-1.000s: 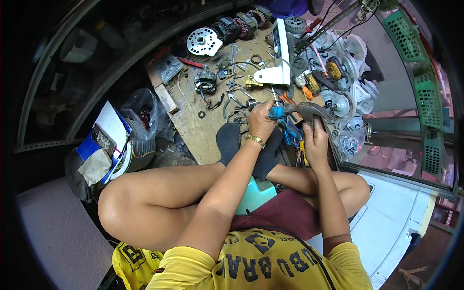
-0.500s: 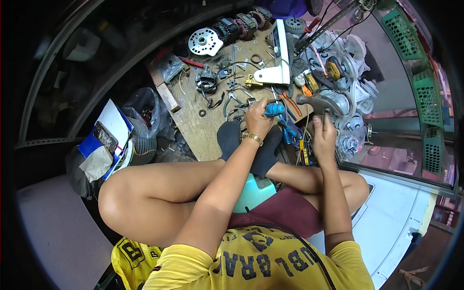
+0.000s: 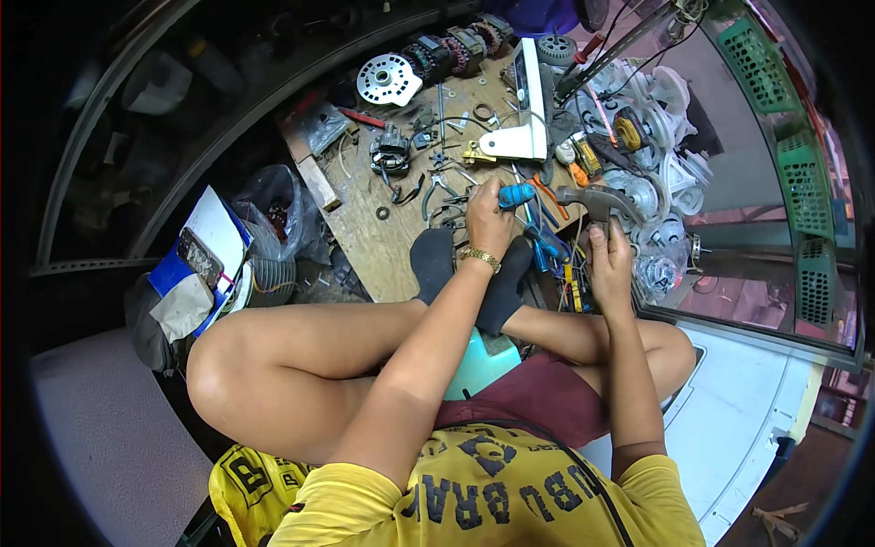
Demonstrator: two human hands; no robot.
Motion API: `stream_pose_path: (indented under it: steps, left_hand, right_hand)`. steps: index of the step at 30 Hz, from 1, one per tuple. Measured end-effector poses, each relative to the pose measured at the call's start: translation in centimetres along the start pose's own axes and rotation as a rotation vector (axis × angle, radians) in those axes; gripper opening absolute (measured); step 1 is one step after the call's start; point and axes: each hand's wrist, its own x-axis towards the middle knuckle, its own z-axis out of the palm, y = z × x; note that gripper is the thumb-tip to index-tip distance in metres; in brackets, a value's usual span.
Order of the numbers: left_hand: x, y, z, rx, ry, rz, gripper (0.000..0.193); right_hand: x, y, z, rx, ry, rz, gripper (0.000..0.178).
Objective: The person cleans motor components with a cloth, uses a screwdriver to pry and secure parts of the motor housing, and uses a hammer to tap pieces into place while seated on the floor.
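My left hand (image 3: 490,221) is closed around a blue-handled screwdriver (image 3: 517,196), whose handle end points right; its shaft is mostly hidden by my fingers. My right hand (image 3: 609,260) grips a claw hammer (image 3: 592,198) just below its head. The hammer's striking face is turned toward the screwdriver's handle end, with a small gap between them in the picture. Both hands are above the near side of a wooden board (image 3: 365,232), close to my feet in dark socks (image 3: 504,283). What the screwdriver tip meets is hard to make out.
Pliers (image 3: 437,193), a small motor part (image 3: 390,150) and a white bracket-like housing (image 3: 519,137) lie on the board. Wound motor coils (image 3: 428,56) and a round slotted metal cover (image 3: 386,80) stand at the back. Clear plastic parts (image 3: 670,173) are heaped on the right, near a cordless drill (image 3: 629,129).
The screwdriver handle has levelled and its end has risen slightly in the picture. The hammer head has dropped a little and shifted slightly left, with both grips kept.
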Motion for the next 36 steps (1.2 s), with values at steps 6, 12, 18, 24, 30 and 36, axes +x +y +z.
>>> stream_pose_path:
  steps: [6, 12, 18, 24, 30, 36]
  left_hand:
    - [0.5, -0.2, 0.6, 0.008, 0.112, -0.012, 0.030]
    - [1.1, -0.7, 0.6, -0.047, 0.178, -0.063, 0.031]
    - [1.2, -1.0, -0.2, -0.045, 0.210, -0.068, 0.032]
    - [0.8, -0.4, 0.6, -0.040, 0.206, 0.000, 0.032]
    - [0.4, -0.1, -0.1, -0.069, 0.178, -0.007, 0.030]
    - [2.5, -4.0, -4.0, -0.166, -0.303, -0.042, 0.051]
  right_hand:
    - [0.7, -2.1, 0.7, 0.002, -0.045, 0.007, 0.027]
    - [2.8, -5.1, 2.5, -0.206, -0.069, -0.098, 0.041]
    - [4.8, -9.2, 0.5, -0.020, 0.029, -0.045, 0.035]
    - [3.7, -4.4, 3.1, -0.362, -0.114, -0.226, 0.031]
    - [5.8, -6.1, 3.9, -0.085, -0.020, -0.117, 0.038]
    - [8.3, -3.4, 8.9, -0.060, 0.016, -0.183, 0.054]
